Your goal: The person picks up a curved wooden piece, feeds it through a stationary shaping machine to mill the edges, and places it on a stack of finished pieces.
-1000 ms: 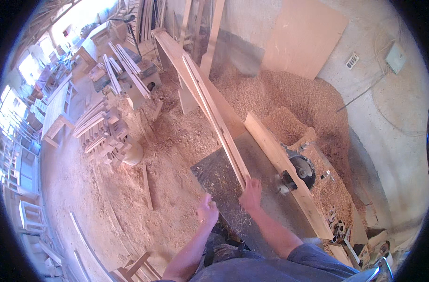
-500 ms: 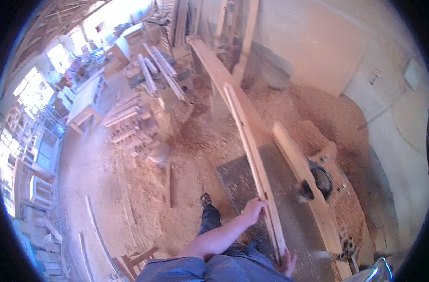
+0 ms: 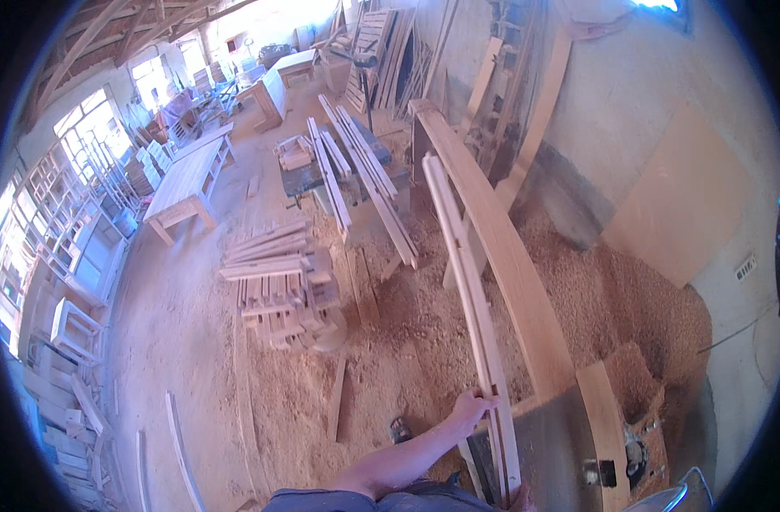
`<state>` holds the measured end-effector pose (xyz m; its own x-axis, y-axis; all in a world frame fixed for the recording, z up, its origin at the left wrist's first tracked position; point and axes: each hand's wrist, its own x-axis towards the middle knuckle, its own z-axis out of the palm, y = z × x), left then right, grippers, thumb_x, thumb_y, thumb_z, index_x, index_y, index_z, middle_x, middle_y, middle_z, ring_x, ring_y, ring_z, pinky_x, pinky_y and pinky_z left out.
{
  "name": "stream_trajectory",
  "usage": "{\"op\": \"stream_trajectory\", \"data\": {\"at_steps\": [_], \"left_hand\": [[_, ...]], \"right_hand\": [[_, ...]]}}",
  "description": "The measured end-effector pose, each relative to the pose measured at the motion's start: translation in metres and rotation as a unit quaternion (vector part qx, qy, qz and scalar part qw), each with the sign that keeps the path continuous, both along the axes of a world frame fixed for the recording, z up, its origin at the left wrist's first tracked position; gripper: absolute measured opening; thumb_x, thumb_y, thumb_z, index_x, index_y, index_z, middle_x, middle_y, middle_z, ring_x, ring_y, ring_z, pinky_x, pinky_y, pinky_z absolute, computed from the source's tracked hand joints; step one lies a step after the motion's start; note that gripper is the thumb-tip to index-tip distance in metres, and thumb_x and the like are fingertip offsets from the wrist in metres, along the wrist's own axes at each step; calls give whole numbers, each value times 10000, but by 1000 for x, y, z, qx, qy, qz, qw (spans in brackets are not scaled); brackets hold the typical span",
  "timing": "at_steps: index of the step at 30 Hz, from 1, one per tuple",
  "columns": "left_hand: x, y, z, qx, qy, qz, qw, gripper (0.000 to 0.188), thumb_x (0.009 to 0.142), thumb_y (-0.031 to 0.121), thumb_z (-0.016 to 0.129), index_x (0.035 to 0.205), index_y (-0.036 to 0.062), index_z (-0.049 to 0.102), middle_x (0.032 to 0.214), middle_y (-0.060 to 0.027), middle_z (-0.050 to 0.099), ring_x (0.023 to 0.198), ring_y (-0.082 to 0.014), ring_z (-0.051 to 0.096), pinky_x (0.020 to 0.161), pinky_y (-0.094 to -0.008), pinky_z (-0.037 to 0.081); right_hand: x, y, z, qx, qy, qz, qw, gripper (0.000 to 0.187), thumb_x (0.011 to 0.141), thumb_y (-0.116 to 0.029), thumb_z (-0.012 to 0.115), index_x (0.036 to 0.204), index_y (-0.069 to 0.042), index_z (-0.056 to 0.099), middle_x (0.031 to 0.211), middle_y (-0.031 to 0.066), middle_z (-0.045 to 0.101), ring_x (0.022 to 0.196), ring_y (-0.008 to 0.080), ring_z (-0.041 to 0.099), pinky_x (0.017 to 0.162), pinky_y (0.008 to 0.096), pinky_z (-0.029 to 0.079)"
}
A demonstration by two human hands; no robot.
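Note:
A long, pale wooden strip (image 3: 465, 286) with a groove along its length slants from the bottom edge up toward the far middle. My left hand (image 3: 473, 410) is closed on its left side, partway along the near part. Against the strip's near end is my right hand (image 3: 523, 497), mostly cut off by the lower edge, with its fingers wrapped at the wood. Below and right of the strip lies the dark machine table (image 3: 556, 444). A wooden fence board (image 3: 604, 427) runs along that table's right side, beside a machine part partly buried in shavings.
A wide plank (image 3: 518, 269) reaches away from the machine table. Stacked wooden pieces (image 3: 279, 286) lie on the floor to the left. Beyond, several strips (image 3: 368, 183) rest on a low stand. Shavings (image 3: 637, 307) pile against the right wall. A long workbench (image 3: 185, 188) stands far left.
My view has swung up and leftward, showing more of the workshop. The strip, held at its near part, has shifted off the machine table's middle toward its left edge.

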<state>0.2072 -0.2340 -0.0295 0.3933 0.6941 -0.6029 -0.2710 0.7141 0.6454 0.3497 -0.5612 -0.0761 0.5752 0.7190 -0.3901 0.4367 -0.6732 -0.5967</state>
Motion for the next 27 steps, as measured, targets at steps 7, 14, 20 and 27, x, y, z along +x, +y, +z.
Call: {"op": "stream_trajectory", "data": {"at_steps": [7, 14, 20, 27], "left_hand": [[-85, 136, -27, 12, -37, 106, 994, 177, 929, 180, 628, 1078, 88, 652, 866, -23, 663, 693, -140, 626, 594, -294, 482], [-136, 209, -2, -18, -67, 153, 986, 391, 993, 200, 542, 1339, 57, 429, 1090, -107, 638, 934, -244, 647, 839, -357, 527], [-237, 232, -26, -16, -41, 157, 987, 650, 985, 186, 556, 1511, 11, 216, 1211, -171, 631, 1072, -290, 643, 953, -396, 495], [-328, 252, -35, -77, 58, 421, 902, 624, 963, 125, 567, 1497, -1, 271, 1138, -196, 654, 935, -271, 680, 810, -356, 536]], "right_hand": [[-60, 201, 80, -35, 6, 135, 990, 785, 698, -320, 811, 1365, -132, 443, 1144, 188, 624, 1038, 403, 642, 913, 447, 519], [-114, 380, 97, -21, -44, 200, 979, 654, 655, -295, 771, 1217, -70, 522, 990, 252, 683, 958, 440, 668, 861, 494, 524], [-138, 567, 82, 26, -53, 251, 966, 650, 643, -270, 767, 1197, -42, 515, 1018, 267, 672, 981, 455, 648, 862, 505, 516], [-180, 870, 86, 94, -116, 346, 926, 623, 740, -257, 699, 1254, 33, 498, 1039, 265, 684, 986, 446, 665, 902, 485, 535]]}}
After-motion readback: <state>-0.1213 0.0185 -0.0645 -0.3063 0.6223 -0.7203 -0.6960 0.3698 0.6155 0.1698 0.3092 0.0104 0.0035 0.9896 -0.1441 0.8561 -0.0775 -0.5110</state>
